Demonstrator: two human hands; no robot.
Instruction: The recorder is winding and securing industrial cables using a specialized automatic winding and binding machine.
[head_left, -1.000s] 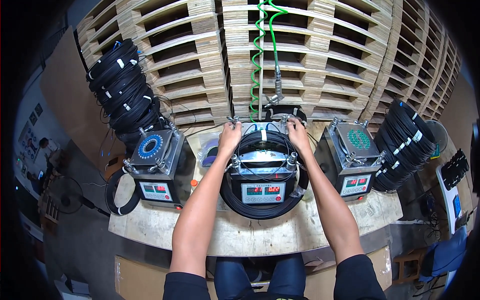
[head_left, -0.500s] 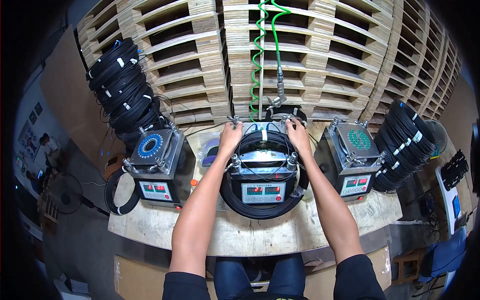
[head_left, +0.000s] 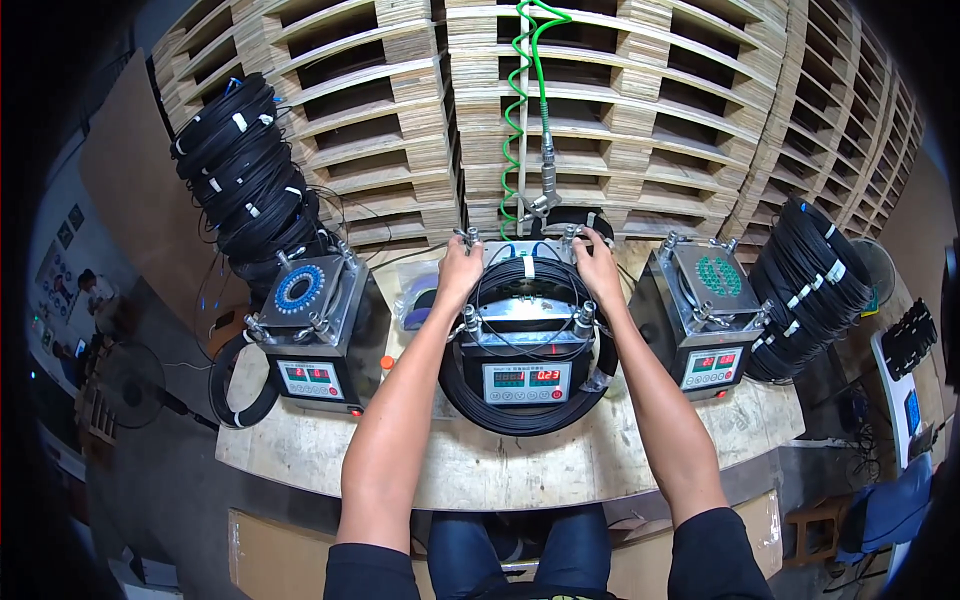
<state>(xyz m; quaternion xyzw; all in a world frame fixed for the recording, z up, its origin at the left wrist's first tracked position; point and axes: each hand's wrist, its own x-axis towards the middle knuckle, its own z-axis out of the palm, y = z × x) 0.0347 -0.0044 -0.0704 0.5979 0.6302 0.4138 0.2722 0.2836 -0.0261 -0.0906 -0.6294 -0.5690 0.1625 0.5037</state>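
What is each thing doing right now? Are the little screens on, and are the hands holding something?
Left hand: resting on the middle machine's back left corner.
Right hand: resting on its back right corner.
Middle machine: display lit, black cable coil looped around it.
Left machine: display lit.
Right machine: display lit.

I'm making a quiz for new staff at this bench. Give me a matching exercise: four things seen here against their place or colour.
Things
1. coiled hose
2. left hand
3. ring of blue sockets
4. stack of black cable coils

Places or colours
A. on top of the left machine
B. green, hanging over the middle machine
C. on the far left corner of the middle machine
D. against the pallets, behind the left machine

Pairs: 1-B, 2-C, 3-A, 4-D
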